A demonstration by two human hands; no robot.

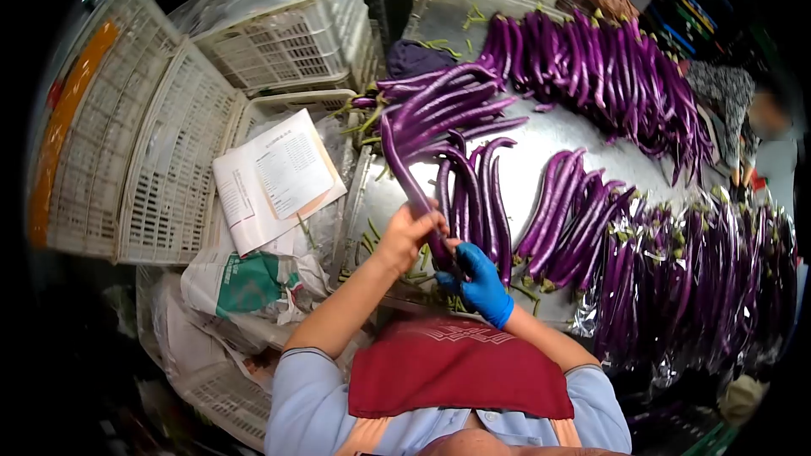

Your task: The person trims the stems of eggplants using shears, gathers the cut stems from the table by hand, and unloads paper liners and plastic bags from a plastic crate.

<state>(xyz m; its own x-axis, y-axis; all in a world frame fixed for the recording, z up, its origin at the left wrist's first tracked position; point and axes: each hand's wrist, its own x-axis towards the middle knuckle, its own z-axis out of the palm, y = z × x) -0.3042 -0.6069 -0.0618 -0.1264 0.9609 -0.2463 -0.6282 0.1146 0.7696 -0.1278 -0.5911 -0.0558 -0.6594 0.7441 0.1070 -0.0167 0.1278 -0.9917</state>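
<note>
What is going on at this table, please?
A person holds one long eggplant over the near side of a metal table. The bare left hand grips it, and the blue-gloved right hand is at its near end. Loose eggplants lie in rows and piles; others, in clear plastic, are at the right. Crates and papers are at the left. Another person is at the far right.

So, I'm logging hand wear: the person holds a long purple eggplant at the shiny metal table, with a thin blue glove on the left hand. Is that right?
Not quite: the head view shows the thin blue glove on the right hand; the left hand is bare. The long purple eggplant and shiny metal table are right.
</note>
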